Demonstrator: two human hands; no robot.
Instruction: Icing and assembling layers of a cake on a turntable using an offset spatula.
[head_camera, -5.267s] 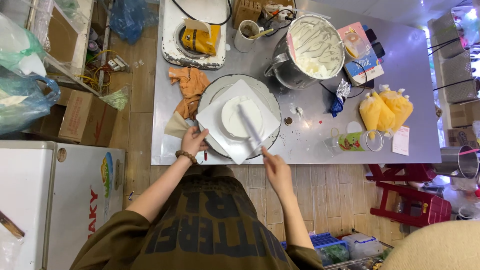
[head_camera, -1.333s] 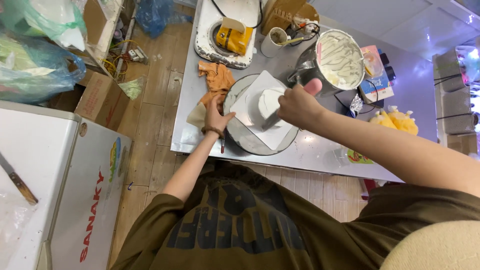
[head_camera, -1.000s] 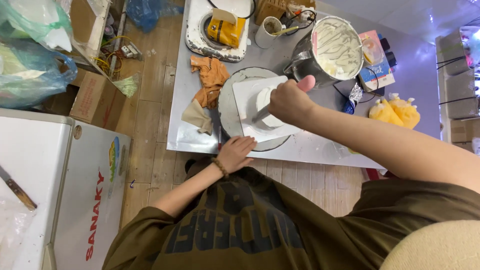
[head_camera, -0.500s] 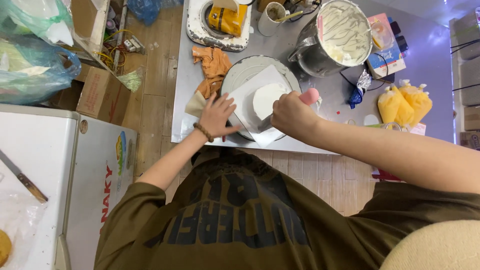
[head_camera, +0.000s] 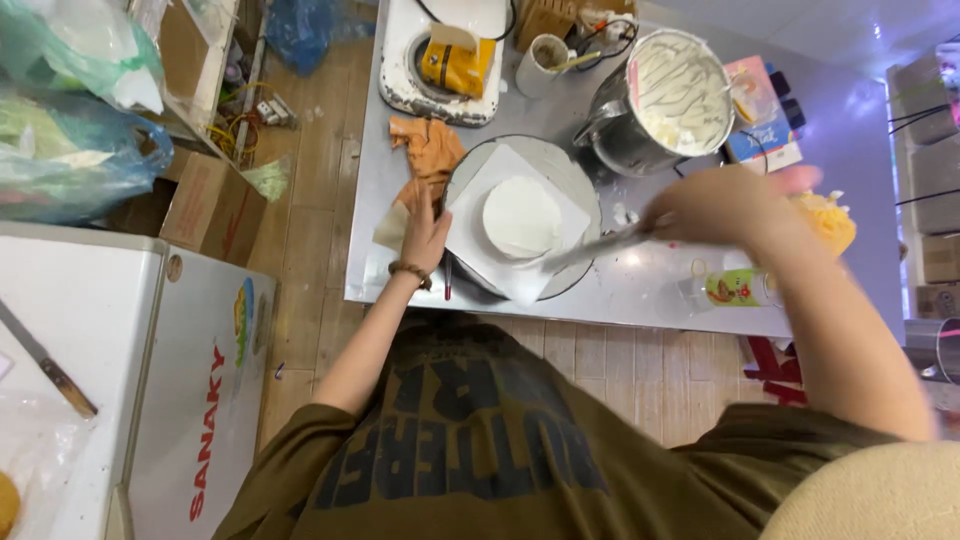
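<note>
Your left hand (head_camera: 425, 232) lies flat, fingers released, against the left rim of the round turntable (head_camera: 575, 185) on the steel bench (head_camera: 640, 300). At the turntable's centre a small round white cake (head_camera: 521, 217) sits on a square white sheet (head_camera: 490, 175). Your right hand (head_camera: 722, 205), blurred, is to the right of the turntable; its fingers appear clenched on the handle of a long metal spatula (head_camera: 590, 248), whose blade reaches to the sheet's lower right edge, just beside the cake. Behind the turntable stands a metal bowl of white cream (head_camera: 672, 92); an orange cloth (head_camera: 430, 150) lies beside your left hand.
</note>
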